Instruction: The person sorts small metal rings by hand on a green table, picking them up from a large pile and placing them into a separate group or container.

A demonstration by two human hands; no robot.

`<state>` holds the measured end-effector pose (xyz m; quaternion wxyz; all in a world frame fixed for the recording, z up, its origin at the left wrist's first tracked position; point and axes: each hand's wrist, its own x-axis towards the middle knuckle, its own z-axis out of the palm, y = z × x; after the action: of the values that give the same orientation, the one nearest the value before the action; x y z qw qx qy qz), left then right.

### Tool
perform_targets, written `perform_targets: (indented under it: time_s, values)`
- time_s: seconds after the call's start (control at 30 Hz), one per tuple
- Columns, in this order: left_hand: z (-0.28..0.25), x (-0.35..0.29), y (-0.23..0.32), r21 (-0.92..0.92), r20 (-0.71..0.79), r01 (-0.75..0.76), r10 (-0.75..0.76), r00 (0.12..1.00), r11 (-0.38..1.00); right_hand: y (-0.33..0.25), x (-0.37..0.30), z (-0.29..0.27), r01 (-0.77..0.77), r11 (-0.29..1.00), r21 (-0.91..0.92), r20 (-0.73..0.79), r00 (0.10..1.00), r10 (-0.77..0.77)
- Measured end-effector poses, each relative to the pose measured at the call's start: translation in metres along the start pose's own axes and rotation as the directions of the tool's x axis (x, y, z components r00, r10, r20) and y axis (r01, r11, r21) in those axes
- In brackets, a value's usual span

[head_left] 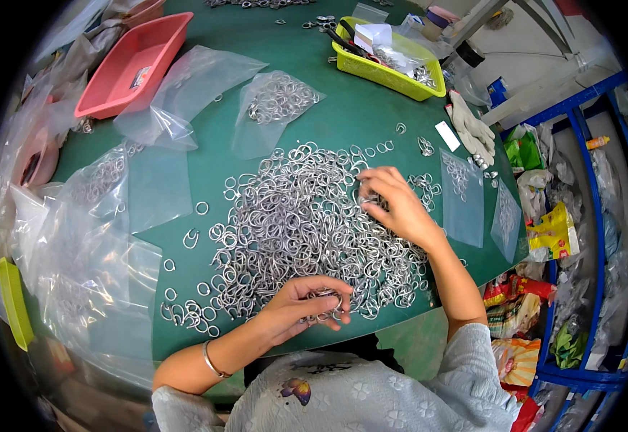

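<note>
A broad heap of silver metal rings [296,209] covers the middle of the green table. My left hand [307,308] is at the heap's near edge, palm turned up, fingers curled around a small bunch of metal rings [324,297]. Over the right side of the heap is my right hand [400,209], its fingers and thumb bent around a few rings; the palm side is partly hidden. Loose rings [191,317] lie scattered at the heap's left edge.
Clear plastic bags with rings lie on the left [98,237], behind the heap [278,101] and on the right [463,194]. At the back are a pink tray [123,79] and a yellow-green basket [386,68]. White gloves [470,129] lie near a blue shelf rack [595,209].
</note>
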<state>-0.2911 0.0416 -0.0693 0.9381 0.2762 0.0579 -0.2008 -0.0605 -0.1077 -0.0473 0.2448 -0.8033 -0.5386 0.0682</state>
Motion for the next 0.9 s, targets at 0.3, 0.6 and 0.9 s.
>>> perform_targets:
  time_s: [0.3,0.6,0.9]
  values:
    - [0.000,0.000,-0.003,0.005,-0.023,-0.009,0.009,1.000,1.000,0.003,-0.021,-0.034,-0.290,0.954,-0.068,-0.038,0.957,0.288]
    - [-0.004,0.001,0.000,-0.001,-0.006,-0.002,0.002,1.000,1.000,0.003,0.003,0.008,-0.011,0.992,-0.126,-0.109,0.994,-0.002]
    - [-0.006,0.001,-0.002,-0.006,-0.021,0.005,-0.005,1.000,1.000,0.004,-0.019,-0.032,-0.299,0.928,0.221,0.019,0.953,0.303]
